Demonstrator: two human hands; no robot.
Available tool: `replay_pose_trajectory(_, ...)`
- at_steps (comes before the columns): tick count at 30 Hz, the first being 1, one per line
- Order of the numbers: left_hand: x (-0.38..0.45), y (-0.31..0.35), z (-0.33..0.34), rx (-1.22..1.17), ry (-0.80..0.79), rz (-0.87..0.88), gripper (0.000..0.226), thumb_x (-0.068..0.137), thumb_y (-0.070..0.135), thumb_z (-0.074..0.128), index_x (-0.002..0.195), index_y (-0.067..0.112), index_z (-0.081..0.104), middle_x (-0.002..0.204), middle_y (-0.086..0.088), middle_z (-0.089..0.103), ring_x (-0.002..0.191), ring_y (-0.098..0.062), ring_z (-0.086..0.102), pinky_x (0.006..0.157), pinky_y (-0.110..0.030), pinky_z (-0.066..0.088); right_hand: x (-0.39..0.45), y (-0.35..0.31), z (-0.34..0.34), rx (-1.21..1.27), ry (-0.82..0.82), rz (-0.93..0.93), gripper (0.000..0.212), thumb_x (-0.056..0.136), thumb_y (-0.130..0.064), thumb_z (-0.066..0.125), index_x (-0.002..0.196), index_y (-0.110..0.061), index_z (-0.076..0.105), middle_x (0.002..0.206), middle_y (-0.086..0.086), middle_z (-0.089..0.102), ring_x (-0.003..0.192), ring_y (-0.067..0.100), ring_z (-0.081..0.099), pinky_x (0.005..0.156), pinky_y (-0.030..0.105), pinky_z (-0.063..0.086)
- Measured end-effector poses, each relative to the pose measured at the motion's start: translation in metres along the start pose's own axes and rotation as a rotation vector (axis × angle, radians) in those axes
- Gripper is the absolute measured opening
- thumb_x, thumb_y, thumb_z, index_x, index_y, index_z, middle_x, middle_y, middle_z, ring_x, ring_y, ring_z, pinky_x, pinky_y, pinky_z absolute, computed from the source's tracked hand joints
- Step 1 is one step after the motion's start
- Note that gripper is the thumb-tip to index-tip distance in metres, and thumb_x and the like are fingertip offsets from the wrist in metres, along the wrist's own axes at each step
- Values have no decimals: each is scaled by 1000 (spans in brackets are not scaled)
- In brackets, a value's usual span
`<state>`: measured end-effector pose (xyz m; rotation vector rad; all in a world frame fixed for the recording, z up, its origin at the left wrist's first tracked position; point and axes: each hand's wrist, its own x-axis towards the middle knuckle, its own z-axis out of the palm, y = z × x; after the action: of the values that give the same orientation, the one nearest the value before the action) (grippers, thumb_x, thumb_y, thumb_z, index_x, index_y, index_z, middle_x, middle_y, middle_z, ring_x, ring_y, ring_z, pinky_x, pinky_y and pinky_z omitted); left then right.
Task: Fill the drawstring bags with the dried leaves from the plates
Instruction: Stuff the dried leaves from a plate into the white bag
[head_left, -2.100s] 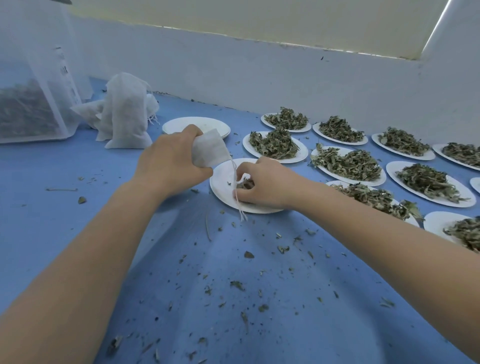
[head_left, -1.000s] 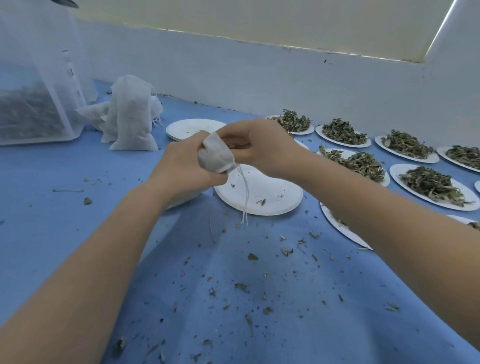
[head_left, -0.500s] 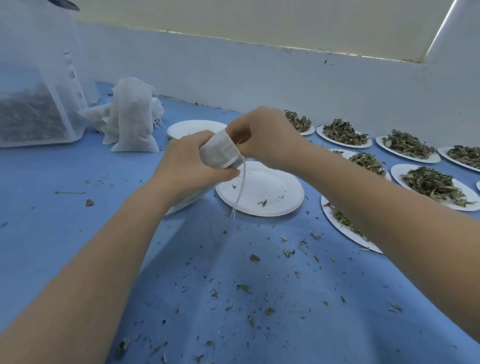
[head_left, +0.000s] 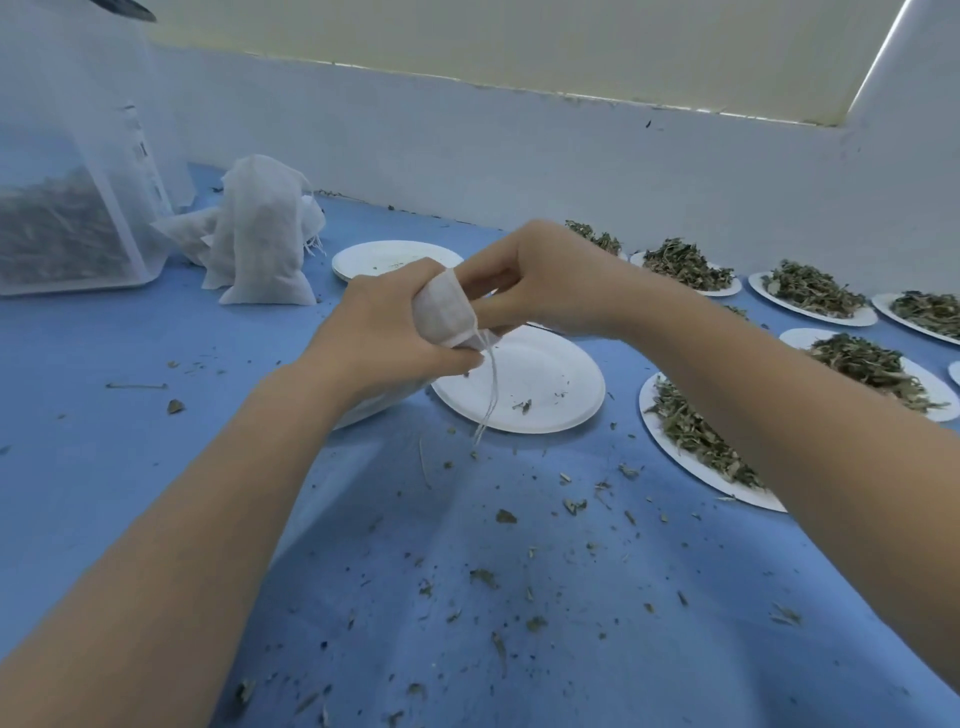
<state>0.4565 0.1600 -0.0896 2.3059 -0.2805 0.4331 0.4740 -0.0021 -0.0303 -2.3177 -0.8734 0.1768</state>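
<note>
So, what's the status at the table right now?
Both hands on the small bag: left hand grips it, right hand at its mouth. String dangles. Nothing blocking.

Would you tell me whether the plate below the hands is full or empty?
Nearly empty: the plate shows bare white with only a few leaf scraps.

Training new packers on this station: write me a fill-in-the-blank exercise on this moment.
1. The left hand grips a small white cloth drawstring bag, whose strings dangle over a nearly ____ white paper plate.
2. The right hand touches the bag at its ____ end.
3. The tabletop littered with leaf crumbs is ____ in colour.
4. The pile of white cloth bags lies beside a clear ____ container holding dried leaves.

Missing words: empty; upper; blue; plastic
</note>
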Motion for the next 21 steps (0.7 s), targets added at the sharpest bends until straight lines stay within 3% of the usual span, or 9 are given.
replay_pose_trajectory(2, 0, -3, -2, -6, 16, -9, 33, 59, 33, 79, 69, 32, 48, 65, 16, 50, 65, 3, 46, 54, -19, 32, -2, 4, 3, 69, 140, -10, 16, 75, -12, 73, 85, -24, 76, 69, -10, 72, 65, 2, 67, 61, 16, 51)
replay_pose_trajectory(5, 0, 1, 0, -2, 25, 21, 31, 59, 33, 79, 68, 34, 49, 63, 17, 51, 63, 6, 47, 51, -10, 31, 0, 3, 15, -47, 239, -42, 26, 73, -2, 66, 82, -25, 76, 66, -6, 70, 62, 3, 58, 59, 20, 47)
replay_pose_trajectory(9, 2, 6, 4, -2, 29, 44, 32, 59, 35, 78, 66, 33, 46, 60, 20, 52, 63, 5, 48, 53, -11, 32, 5, -2, 23, -152, 144, -63, 18, 75, 1, 56, 80, -10, 71, 74, 14, 64, 67, 12, 49, 62, 29, 46)
replay_pose_trajectory(11, 2, 4, 6, -55, 37, 36, 34, 58, 37, 79, 80, 36, 54, 69, 22, 58, 73, 5, 52, 61, -13, 38, 5, 0, 18, -140, 65, -65, 16, 78, -1, 57, 87, -7, 70, 81, 16, 65, 69, 13, 51, 67, 32, 48)
replay_pose_trajectory(14, 2, -4, 4, -20, 16, 16, 54, 53, 41, 80, 99, 43, 52, 83, 20, 61, 82, 7, 54, 65, -19, 46, 2, 6, 12, -87, 64, -69, 25, 79, -2, 62, 95, -17, 73, 89, 10, 71, 80, 24, 63, 74, 36, 51)
replay_pose_trajectory(17, 3, -17, 1, 79, -42, -23, 46, 55, 36, 80, 91, 40, 52, 82, 18, 59, 81, 3, 53, 63, -24, 44, -7, 14, 10, 16, 149, -73, 33, 79, 0, 65, 91, -31, 73, 88, -7, 73, 87, 11, 68, 84, 35, 54)
replay_pose_trajectory(21, 3, -32, -2, 112, -35, -117, 41, 48, 47, 70, 83, 32, 53, 79, 14, 58, 81, -2, 50, 62, -26, 42, -19, 30, 9, 81, 307, 33, 17, 81, -18, 69, 94, -27, 71, 94, -10, 72, 90, 2, 65, 84, 22, 52)
